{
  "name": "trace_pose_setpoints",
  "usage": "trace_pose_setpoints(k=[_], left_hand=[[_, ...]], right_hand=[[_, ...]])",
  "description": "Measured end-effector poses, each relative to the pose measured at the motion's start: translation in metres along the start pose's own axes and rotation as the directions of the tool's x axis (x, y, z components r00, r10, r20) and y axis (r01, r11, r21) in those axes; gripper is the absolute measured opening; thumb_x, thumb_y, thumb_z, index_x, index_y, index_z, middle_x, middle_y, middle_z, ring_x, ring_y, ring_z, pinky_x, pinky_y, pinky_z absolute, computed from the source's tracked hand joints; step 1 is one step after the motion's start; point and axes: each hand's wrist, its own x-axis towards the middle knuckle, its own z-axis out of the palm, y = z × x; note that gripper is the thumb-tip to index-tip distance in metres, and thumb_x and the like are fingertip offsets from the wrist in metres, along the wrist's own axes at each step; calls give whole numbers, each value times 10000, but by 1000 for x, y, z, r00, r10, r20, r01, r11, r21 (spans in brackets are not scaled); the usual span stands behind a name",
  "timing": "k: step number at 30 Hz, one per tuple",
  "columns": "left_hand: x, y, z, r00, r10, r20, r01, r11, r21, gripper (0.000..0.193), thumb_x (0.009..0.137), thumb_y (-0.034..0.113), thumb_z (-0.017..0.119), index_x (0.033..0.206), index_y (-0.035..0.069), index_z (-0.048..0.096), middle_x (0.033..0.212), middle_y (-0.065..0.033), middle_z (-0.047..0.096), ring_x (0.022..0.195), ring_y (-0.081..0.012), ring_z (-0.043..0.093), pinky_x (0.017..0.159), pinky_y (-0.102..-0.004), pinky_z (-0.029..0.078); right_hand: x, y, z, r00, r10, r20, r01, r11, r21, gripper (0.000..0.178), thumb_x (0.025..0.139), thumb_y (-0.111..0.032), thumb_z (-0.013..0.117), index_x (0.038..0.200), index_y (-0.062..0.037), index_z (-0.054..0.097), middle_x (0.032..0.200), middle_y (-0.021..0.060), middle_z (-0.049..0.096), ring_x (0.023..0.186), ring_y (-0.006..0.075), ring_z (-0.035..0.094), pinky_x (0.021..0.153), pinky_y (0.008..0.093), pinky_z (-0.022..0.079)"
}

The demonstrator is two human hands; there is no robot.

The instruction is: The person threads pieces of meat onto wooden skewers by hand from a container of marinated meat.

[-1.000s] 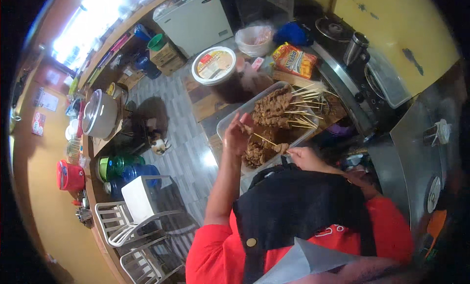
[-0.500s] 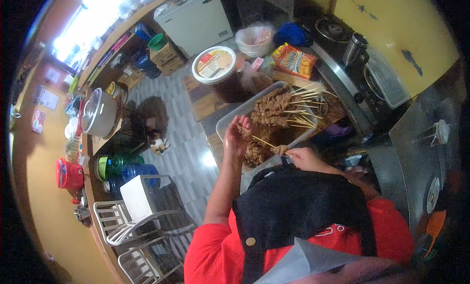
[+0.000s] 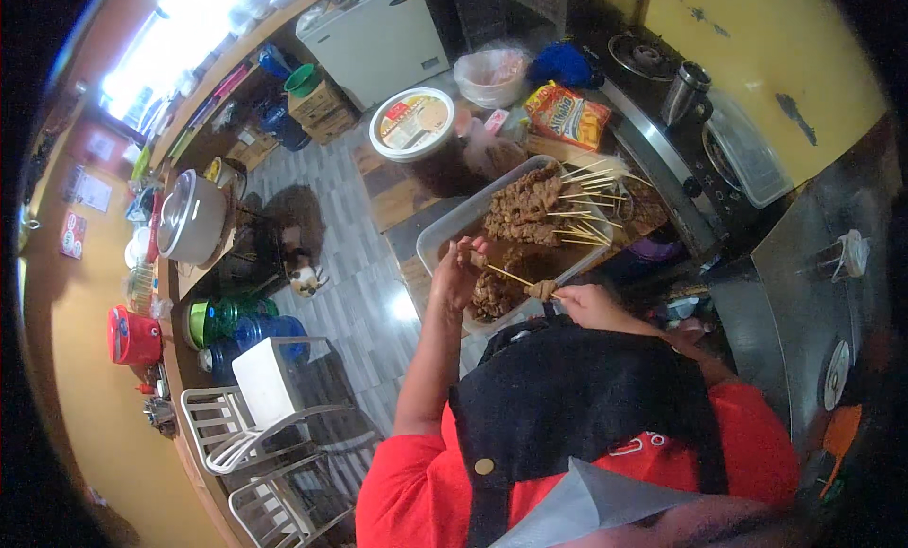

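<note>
My right hand (image 3: 598,310) grips a thin bamboo skewer (image 3: 511,277) near its right end. One lump of brown marinated meat (image 3: 542,289) is threaded on it close to my right fingers. At the skewer's other end, my left hand (image 3: 456,272) has its fingers curled around a small piece of meat (image 3: 479,260), partly hidden by the fingers. Both hands are above the near part of a clear plastic tub (image 3: 433,236). Loose meat (image 3: 494,297) lies in the tub's near left part. Several loaded meat skewers (image 3: 526,208) lie piled at its far side, bare ends pointing right.
Behind the tub stand a lidded round bucket (image 3: 413,122), a bowl in a plastic bag (image 3: 492,78) and an orange snack packet (image 3: 567,118). A stove (image 3: 662,122) with a metal mug (image 3: 689,92) is at the right. White chairs (image 3: 270,382) stand on the floor at the left.
My left fingers, spread and palm up before, have curled in around the meat piece at the skewer's tip. My right hand has hardly moved.
</note>
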Motion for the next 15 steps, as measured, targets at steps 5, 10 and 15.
trace_pose_setpoints(k=[5,10,15], left_hand=[[0,-16,11,978,170,118,-186,972,143,249,848,292,381,933,70,453,1014,-114,501,890,-218,490,803,-370,370],[-8,-17,23,960,258,105,-275,939,207,257,854,236,380,921,2,462,947,-136,517,868,-232,516,747,-329,421],[-16,-16,37,941,295,166,-338,816,469,276,853,231,388,932,-20,472,915,-121,523,831,-196,527,742,-295,426]], right_hand=[[3,7,3,999,-33,-7,33,999,-41,260,745,-108,437,971,-38,544,804,171,572,735,305,563,638,356,437],[4,6,4,998,-49,-26,47,997,-66,260,732,-106,443,962,-37,544,793,181,563,724,320,558,627,364,438],[3,2,1,994,-91,-59,86,993,-81,238,728,-101,445,930,-38,554,769,191,555,706,319,558,606,367,436]])
